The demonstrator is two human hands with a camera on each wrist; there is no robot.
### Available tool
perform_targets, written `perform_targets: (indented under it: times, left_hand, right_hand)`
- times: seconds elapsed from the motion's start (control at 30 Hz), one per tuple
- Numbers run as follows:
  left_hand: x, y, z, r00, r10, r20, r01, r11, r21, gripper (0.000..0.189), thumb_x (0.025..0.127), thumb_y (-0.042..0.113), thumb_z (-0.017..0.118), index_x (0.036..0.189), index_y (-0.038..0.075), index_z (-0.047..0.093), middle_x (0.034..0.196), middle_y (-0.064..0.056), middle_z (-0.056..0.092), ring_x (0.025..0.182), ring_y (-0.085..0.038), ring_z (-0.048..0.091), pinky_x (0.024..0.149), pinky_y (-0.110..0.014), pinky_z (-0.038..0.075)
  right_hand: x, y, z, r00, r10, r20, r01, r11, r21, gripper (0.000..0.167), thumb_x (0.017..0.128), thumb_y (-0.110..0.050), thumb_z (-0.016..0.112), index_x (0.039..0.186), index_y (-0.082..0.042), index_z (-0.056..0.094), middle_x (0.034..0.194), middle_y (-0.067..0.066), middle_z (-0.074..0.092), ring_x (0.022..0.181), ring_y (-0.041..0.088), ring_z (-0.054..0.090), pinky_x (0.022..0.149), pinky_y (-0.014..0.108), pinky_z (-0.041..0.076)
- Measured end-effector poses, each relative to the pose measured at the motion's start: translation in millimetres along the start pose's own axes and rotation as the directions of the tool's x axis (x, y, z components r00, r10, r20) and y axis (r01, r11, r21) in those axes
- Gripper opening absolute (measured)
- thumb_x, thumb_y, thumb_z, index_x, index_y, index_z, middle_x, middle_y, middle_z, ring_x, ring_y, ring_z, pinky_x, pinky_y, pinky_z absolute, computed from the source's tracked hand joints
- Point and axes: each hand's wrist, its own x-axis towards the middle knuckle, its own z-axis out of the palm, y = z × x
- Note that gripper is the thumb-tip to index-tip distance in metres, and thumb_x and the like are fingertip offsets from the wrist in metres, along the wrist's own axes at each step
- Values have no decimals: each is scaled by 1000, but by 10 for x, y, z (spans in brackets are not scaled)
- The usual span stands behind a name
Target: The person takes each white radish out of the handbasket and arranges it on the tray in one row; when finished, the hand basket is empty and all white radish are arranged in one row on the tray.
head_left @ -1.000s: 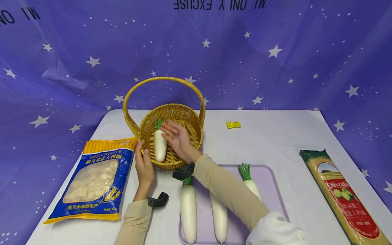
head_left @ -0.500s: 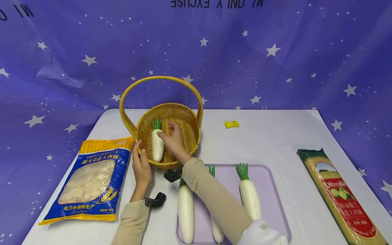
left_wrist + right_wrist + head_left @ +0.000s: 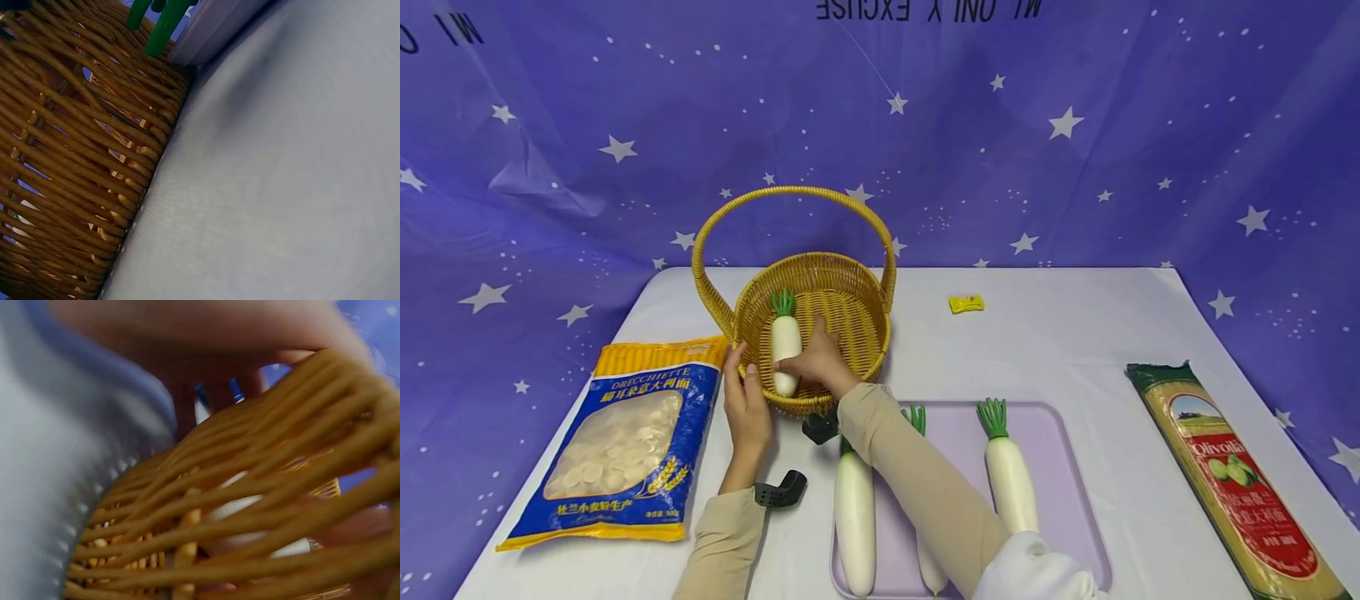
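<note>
A round wicker basket with a tall hoop handle holds a white radish with a green top, lying along its left side. My right hand is inside the basket; its thumb lies across the radish's lower part and its index finger points away toward the back. The remaining fingers are hidden beneath the hand. Outside, at the basket's left front, my left hand rests against the rim with straight fingers. The left wrist view shows the outer weave of the basket close up. White shows through the weave in the right wrist view.
A lilac tray at the front bears several white radishes, including one at right; my right forearm passes over it. An orecchiette bag lies left, a spaghetti pack right, and a small yellow packet behind.
My right hand, first open beside the radish's top, has moved down toward its lower part and laid its thumb over it. The left hand keeps its place at the rim.
</note>
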Motion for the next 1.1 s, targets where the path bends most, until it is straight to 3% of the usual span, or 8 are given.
perform_targets:
  times: [0.13, 0.27, 0.53, 0.83, 1.1]
  left_hand:
    - [1, -8, -4, 1000, -7, 0, 7, 1000, -1, 39, 97, 23, 34, 134, 13, 39, 149, -9, 25, 138, -22, 20, 113, -44, 17]
    - [-2, -2, 1, 1000, -10, -3, 10, 1000, 1, 39, 97, 23, 35, 134, 14, 40, 149, -8, 25, 138, -21, 20, 113, -43, 18]
    - [6, -8, 2, 1000, -1, -5, 1, 1000, -3, 39, 97, 23, 35, 134, 14, 40, 149, -8, 26, 138, -21, 20, 113, -44, 17]
    - [11, -21, -1, 1000, -1, 11, 1, 1000, -4, 39, 97, 21, 34, 135, 16, 39, 149, -9, 25, 139, -23, 19, 113, -45, 16]
    - [8, -15, -2, 1000, -6, 2, 6, 1000, 6, 39, 97, 22, 35, 135, 16, 40, 149, -7, 26, 139, -21, 20, 113, -44, 17]
  right_hand:
    - [28, 10, 16, 999, -47, 24, 48, 998, -47, 99, 67, -19, 79, 144, -13, 18, 127, 25, 42, 109, 35, 49, 86, 42, 47]
    - [42, 33, 1, 992, -79, 101, 77, 997, 20, 85, 71, -12, 73, 142, -21, 27, 123, 21, 49, 102, 32, 54, 73, 38, 50]
    - [27, 19, -33, 972, -43, 230, 27, 997, 76, 61, 80, -15, 65, 135, -30, 42, 128, 17, 48, 87, 26, 58, 54, 28, 49]
    - [-17, 2, -72, 942, -75, 327, 66, 997, 41, 42, 92, -19, 47, 134, -22, 46, 139, 15, 41, 101, 26, 56, 63, 26, 47]
    - [-18, 17, -84, 941, -92, 327, 48, 989, 139, 41, 91, -18, 47, 132, -20, 48, 140, 12, 39, 102, 21, 54, 67, 26, 47]
